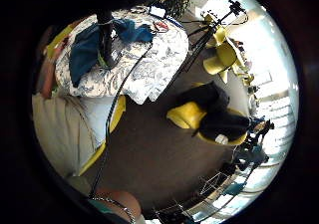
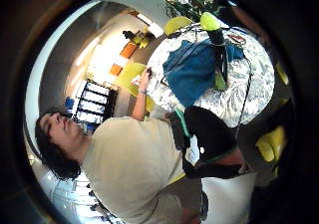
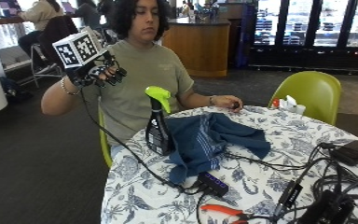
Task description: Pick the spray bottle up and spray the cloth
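Observation:
A black spray bottle [image 3: 158, 128] with a lime-green trigger head stands upright on the floral tablecloth [image 3: 259, 182], near the table's edge in front of the person. Touching its base on the far side is a rumpled blue cloth [image 3: 211, 137]. My gloved right hand [image 3: 99, 72] is raised at shoulder height, up and to the side of the bottle and well apart from it; its fingers hang relaxed and hold nothing. The person's bare hand [image 3: 229, 101] rests on the table behind the cloth. Both palm views show the bottle [image 1: 106, 35] [image 2: 218, 52] and cloth [image 1: 83, 49] [image 2: 192, 72] from a distance.
Black cables run across the table to a purple power strip [image 3: 213, 183]. Orange pliers [image 3: 225, 211] lie near the front edge, and a black device [image 3: 354, 151] sits at the right. A green chair [image 3: 312, 91] stands behind the table.

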